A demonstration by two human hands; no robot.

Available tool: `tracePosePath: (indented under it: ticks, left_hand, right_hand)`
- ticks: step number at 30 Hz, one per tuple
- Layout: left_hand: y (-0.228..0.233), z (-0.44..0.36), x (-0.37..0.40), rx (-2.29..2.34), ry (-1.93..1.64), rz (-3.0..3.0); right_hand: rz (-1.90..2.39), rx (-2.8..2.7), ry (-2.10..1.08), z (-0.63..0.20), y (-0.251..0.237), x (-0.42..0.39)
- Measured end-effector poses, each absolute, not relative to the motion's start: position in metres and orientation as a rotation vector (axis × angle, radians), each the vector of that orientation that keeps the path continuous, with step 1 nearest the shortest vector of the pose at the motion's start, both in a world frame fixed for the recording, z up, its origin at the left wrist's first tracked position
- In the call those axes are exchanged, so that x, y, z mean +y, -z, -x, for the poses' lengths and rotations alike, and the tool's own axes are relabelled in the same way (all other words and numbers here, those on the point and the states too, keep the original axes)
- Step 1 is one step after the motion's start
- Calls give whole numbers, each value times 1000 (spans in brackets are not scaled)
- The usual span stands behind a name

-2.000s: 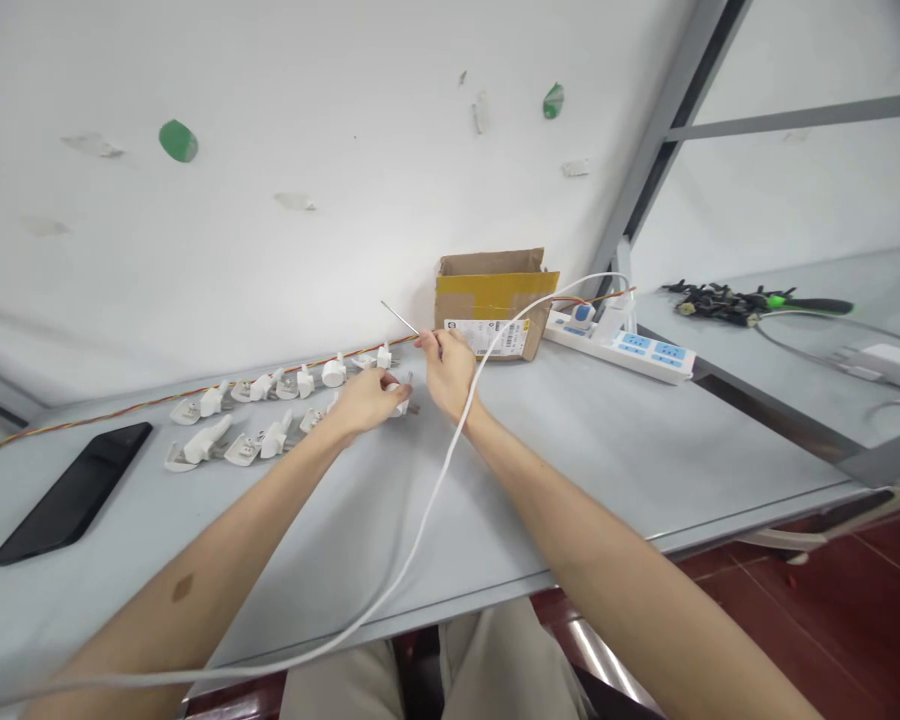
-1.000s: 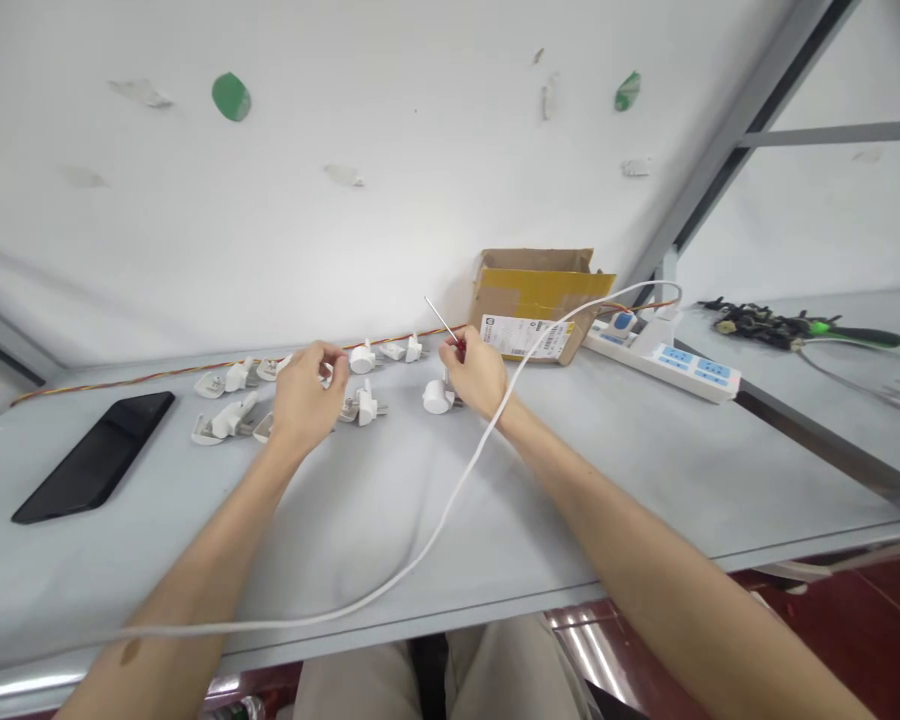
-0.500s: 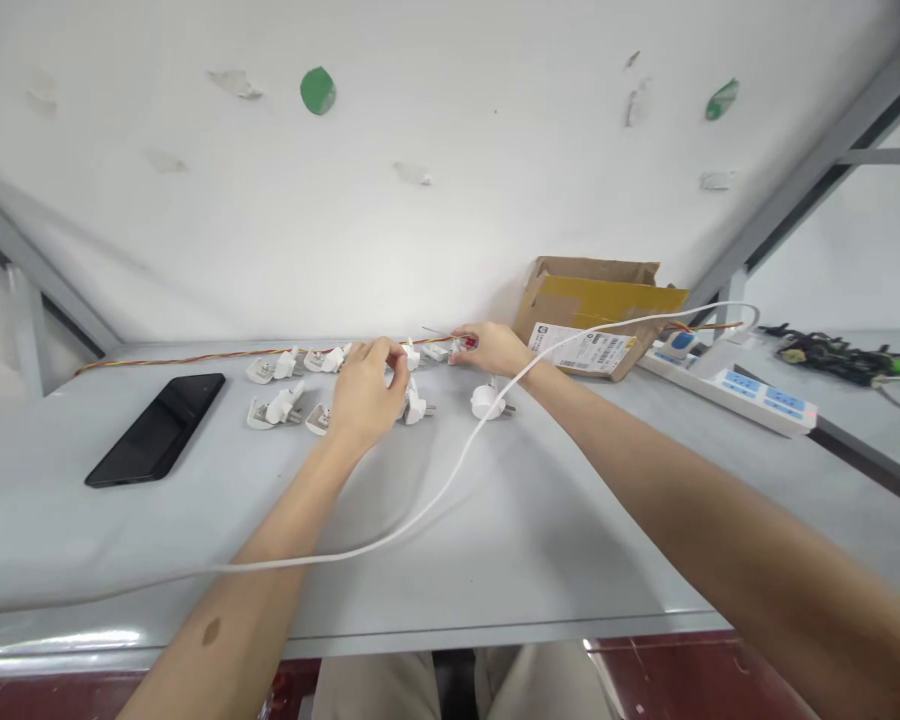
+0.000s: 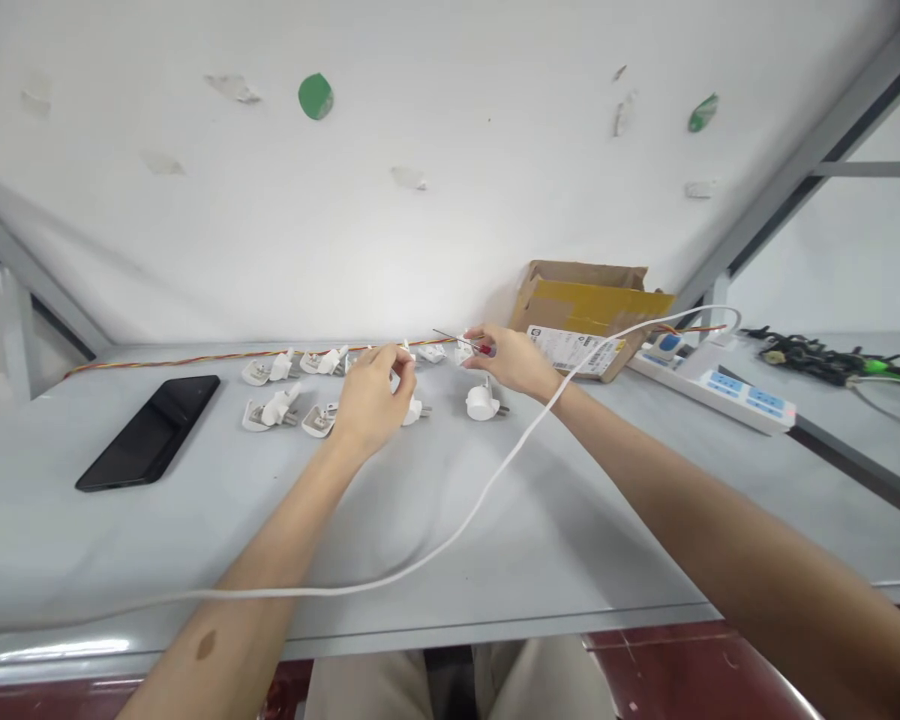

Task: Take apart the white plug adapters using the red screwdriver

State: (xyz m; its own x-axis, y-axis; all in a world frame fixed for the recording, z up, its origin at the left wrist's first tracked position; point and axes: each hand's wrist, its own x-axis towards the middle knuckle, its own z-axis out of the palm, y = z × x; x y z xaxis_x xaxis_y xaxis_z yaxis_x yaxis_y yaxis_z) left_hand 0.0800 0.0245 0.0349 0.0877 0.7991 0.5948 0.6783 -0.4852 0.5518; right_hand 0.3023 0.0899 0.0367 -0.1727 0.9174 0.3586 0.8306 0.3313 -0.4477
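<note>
The left hand [image 4: 367, 395] is curled over a small white plastic plug piece [image 4: 414, 410] in the far middle of the flat grey counter [image 4: 585, 500]. Its fingertips pinch together at the top, but I cannot tell what they grip. The right hand [image 4: 514, 360] is closed around a thin screwdriver with a red handle [image 4: 466, 344], and the metal tip points left toward the wall. A round white plug [image 4: 481, 402] sits on the counter just under that hand.

More white plug pieces [image 4: 274, 410] lie in two rows to the left. A flat black phone [image 4: 150, 432] lies well apart from them, nearer the left edge. A long white cable [image 4: 457, 525] crosses the middle of the counter to the white power strip [image 4: 720, 388] on the right. A brown cardboard box [image 4: 589, 315] stands against the wall. The near half of the counter, up to its front edge, has only the cable on it.
</note>
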Motion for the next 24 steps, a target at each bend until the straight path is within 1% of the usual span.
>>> tracePosePath:
  ticks: [4, 7, 12, 16, 19, 22, 24]
  left_hand:
    - [-38, -82, 22, 1531, -1331, -2077]
    - [-41, -83, 22, 1502, -1319, -1799]
    - [-44, -84, 21, 1076, -1282, -1272]
    - [-43, -80, 23, 915, -1306, -1093]
    - [-41, -76, 26, 900, -1392, -1035]
    - [-41, -74, 27, 926, -1433, -1000]
    - [-41, -74, 27, 949, -1431, -973]
  right_hand:
    - [1429, -2001, -300, -296, -44, 74]
    - [1278, -1985, -407, -283, -52, 61]
    - [984, -2029, -549, -258, -58, 45]
    - [896, -2049, -565, -250, -58, 46]
    - [1053, -1960, -473, -255, -56, 61]
    - [1389, -1982, -276, -264, -52, 85]
    - [1585, -2051, -214, -269, -48, 102]
